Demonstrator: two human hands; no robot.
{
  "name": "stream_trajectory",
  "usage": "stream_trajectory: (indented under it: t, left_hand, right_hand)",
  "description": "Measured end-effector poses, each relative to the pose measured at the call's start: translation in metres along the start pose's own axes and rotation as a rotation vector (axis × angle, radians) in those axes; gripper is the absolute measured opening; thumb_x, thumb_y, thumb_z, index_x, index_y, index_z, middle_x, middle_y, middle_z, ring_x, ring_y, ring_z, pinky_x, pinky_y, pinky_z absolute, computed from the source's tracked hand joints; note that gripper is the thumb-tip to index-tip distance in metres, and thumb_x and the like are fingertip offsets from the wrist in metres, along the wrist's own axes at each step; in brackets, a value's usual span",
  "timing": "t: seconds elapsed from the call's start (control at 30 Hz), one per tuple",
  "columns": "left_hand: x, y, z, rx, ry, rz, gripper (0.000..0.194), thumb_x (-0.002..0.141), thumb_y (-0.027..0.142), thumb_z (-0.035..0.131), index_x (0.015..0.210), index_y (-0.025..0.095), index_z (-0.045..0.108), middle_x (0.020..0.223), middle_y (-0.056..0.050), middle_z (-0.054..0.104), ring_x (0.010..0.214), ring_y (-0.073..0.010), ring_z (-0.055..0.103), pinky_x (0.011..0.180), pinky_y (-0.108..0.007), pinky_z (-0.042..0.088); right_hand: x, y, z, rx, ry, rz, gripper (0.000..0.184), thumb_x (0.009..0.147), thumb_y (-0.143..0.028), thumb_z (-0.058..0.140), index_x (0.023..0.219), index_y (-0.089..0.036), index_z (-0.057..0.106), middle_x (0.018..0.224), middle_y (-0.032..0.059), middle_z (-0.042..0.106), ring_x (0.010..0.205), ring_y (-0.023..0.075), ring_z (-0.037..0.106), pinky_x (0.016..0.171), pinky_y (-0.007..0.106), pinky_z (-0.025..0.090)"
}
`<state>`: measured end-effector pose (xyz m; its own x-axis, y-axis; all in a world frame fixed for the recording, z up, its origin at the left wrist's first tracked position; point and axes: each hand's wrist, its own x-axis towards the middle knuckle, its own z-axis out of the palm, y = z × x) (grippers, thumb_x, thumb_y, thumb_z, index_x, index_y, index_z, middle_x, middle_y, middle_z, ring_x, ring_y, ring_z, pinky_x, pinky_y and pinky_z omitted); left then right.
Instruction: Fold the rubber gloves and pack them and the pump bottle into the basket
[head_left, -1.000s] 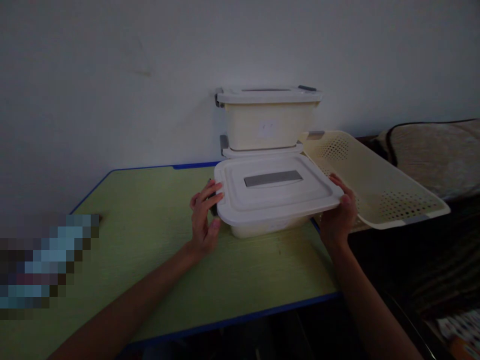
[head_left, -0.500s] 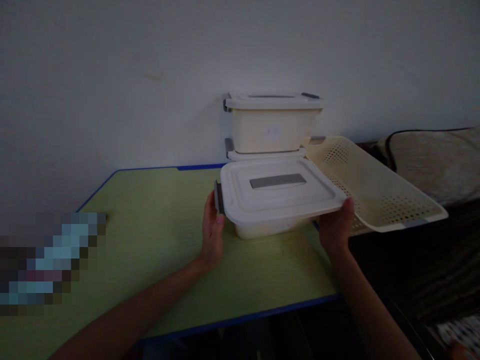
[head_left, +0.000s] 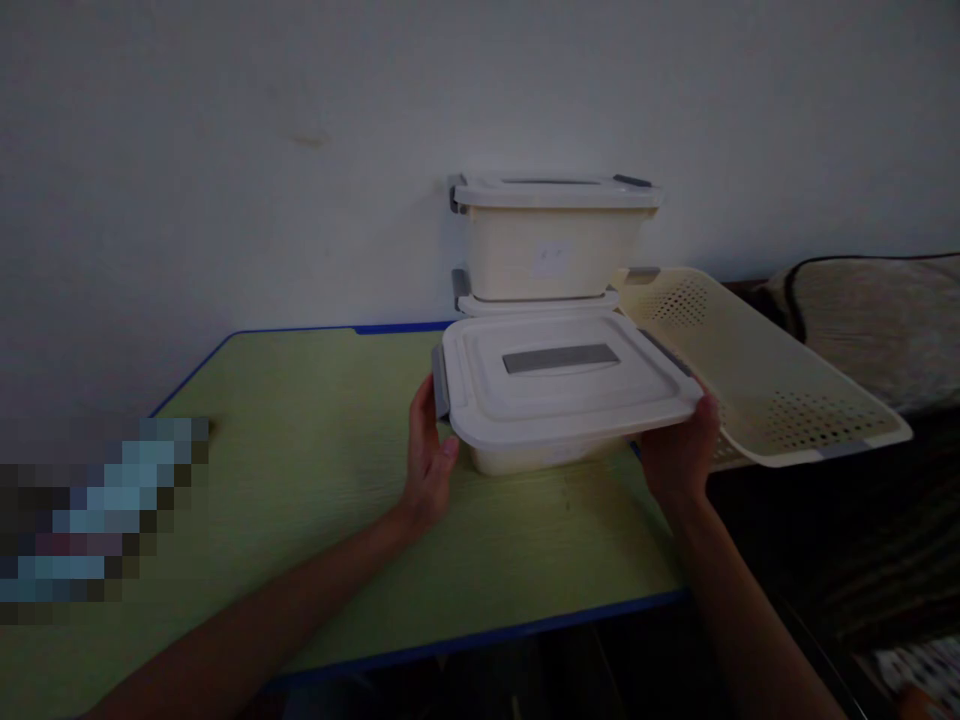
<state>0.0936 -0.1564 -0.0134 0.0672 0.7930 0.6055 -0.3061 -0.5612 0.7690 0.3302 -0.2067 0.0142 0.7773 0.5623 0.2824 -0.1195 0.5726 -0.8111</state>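
Note:
A lidded cream storage box (head_left: pixel 570 400) with a grey lid handle (head_left: pixel 561 358) is between my hands at the front of the stack. My left hand (head_left: pixel 429 465) holds its left side, fingers against the grey side latch (head_left: pixel 440 385) and thumb toward the front. Around the right front corner curls my right hand (head_left: pixel 682 445), its thumb by the lid's edge and its other fingers mostly hidden under the rim. Another grey latch (head_left: pixel 667 352) shows along the lid's right side. Behind stands a similar lidded box (head_left: pixel 551 245), on top of another lid (head_left: pixel 540 303).
The green table (head_left: pixel 315 430) has a blue edge. At the right, a cream perforated basket (head_left: pixel 780 370) extends past the table, near a cushion (head_left: pixel 885 315). A pixelated object (head_left: pixel 112 510) lies at the left. A plain wall (head_left: pixel 262 180) rises behind.
The view has shifted slightly. The left latch now sits higher against the lid's edge, and the right latch has become visible. Both hands stay at the box's sides.

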Motion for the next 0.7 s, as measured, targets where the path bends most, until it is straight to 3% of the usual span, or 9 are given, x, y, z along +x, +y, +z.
stream_trajectory:
  t: [0.23, 0.7]
  left_hand:
    - [-0.002, -0.006, -0.003, -0.034, -0.011, -0.024, 0.066, 0.077, 0.052, 0.055, 0.135, 0.030, 0.034, 0.143, -0.005, 0.034, 0.134, -0.0260, 0.028, 0.112, -0.042, 0.021]
    - [-0.005, -0.014, -0.009, -0.002, -0.044, -0.077, 0.074, 0.075, 0.056, 0.055, 0.140, 0.032, 0.027, 0.148, -0.003, 0.028, 0.138, -0.0272, 0.018, 0.114, -0.047, 0.017]
  right_hand:
    - [-0.001, -0.003, 0.001, -0.013, -0.061, -0.089, 0.042, 0.071, -0.053, 0.057, 0.100, -0.023, 0.055, 0.109, 0.0035, 0.059, 0.113, 0.0216, 0.051, 0.101, 0.044, 0.035]
    - [-0.005, -0.007, 0.003, -0.030, -0.116, -0.096, 0.049, 0.068, -0.056, 0.060, 0.106, -0.026, 0.055, 0.109, 0.0013, 0.058, 0.109, 0.0219, 0.053, 0.099, 0.044, 0.036]
